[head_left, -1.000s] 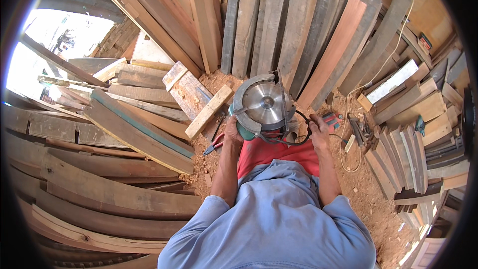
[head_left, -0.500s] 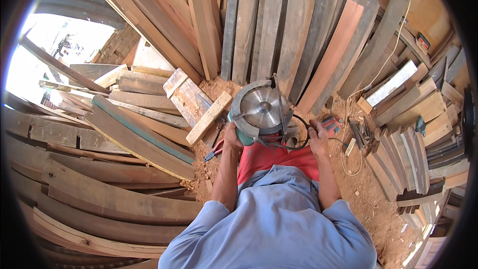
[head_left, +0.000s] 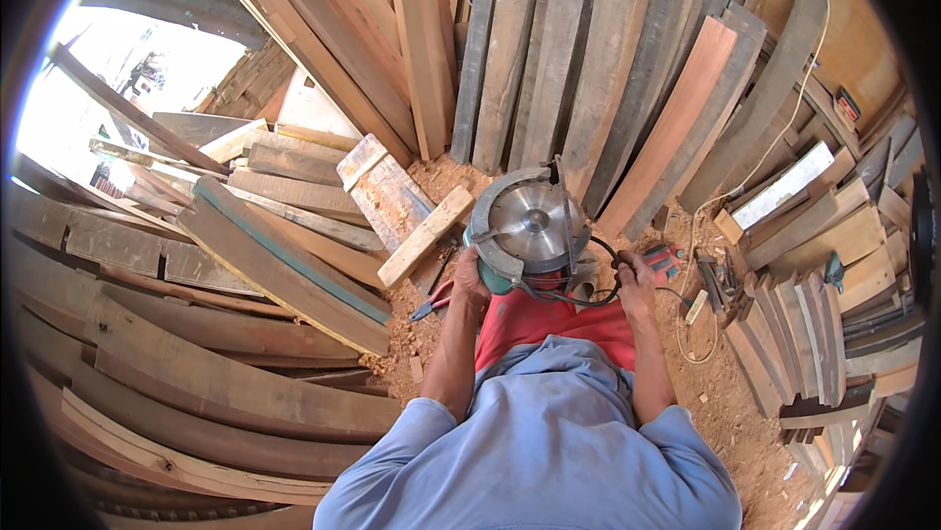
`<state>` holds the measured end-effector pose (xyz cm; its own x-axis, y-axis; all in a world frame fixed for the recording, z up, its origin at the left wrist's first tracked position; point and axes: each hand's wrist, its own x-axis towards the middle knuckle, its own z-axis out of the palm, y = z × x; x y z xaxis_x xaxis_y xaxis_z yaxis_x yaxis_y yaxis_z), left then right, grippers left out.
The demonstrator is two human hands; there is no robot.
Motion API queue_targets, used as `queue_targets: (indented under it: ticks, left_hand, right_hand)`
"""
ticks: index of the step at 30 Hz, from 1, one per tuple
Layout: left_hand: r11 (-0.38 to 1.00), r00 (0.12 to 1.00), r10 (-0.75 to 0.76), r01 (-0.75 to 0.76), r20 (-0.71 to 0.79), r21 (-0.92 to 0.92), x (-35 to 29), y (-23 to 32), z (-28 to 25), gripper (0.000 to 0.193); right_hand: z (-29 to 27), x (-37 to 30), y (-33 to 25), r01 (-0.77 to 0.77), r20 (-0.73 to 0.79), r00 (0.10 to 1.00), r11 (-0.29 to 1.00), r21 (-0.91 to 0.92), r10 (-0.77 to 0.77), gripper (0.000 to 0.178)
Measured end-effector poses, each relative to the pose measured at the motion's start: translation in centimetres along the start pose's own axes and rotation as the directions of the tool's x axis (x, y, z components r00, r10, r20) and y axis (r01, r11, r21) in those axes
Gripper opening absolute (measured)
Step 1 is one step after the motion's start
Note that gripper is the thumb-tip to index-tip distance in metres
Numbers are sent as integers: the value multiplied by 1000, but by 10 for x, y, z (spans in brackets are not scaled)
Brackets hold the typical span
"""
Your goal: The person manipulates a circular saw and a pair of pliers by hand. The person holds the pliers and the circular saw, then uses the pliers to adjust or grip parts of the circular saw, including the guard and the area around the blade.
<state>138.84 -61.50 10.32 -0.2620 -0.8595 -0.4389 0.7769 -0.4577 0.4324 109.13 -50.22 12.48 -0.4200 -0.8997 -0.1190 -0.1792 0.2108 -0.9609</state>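
A green circular saw (head_left: 505, 265) lies over my lap with its round steel blade (head_left: 535, 220) and grey guard facing up. My left hand (head_left: 470, 276) is closed round the saw's green body at its left side. On the other side, my right hand (head_left: 634, 277) pinches the saw's black power cord (head_left: 610, 295), which loops back to the tool. Beyond my left hand a short pale wood block (head_left: 425, 237) rests across a worn board (head_left: 380, 189). Pliers with red and blue handles (head_left: 431, 301) lie on the sawdust close to my left wrist.
Long planks (head_left: 559, 59) lean upright ahead. Curved boards (head_left: 235, 363) are stacked at left, and shorter offcuts (head_left: 799, 334) stand at right. A red tool (head_left: 665, 260) and a pale extension cord (head_left: 694, 236) lie on the sawdust floor (head_left: 730, 412) beside my right hand.
The whole view has shifted slightly, so everything sits a little lower and to the right. My hands keep their hold on the saw and cord.
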Motion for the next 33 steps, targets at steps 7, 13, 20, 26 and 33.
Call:
queue_targets:
  ticks: [7,13,20,26,33]
  left_hand:
    - [1000,1000,-13,13,25,-16,4,0,-7,19]
    - [1000,999,16,-16,32,5,-1,0,0,19]
    - [1000,999,13,-13,34,-5,-5,0,5,20]
    - [1000,999,16,-16,50,4,-2,0,1,21]
    - [1000,999,15,-15,51,1,1,-1,-3,22]
  right_hand:
    - [5,-4,-10,-63,37,998,994,86,60,26]
    - [5,-3,-4,-35,32,999,996,84,32,24]
    - [5,-4,-5,-46,27,999,994,95,43,24]
    - [4,-3,2,-6,15,1000,998,55,6,24]
    - [3,-1,14,6,26,1000,997,71,-7,24]
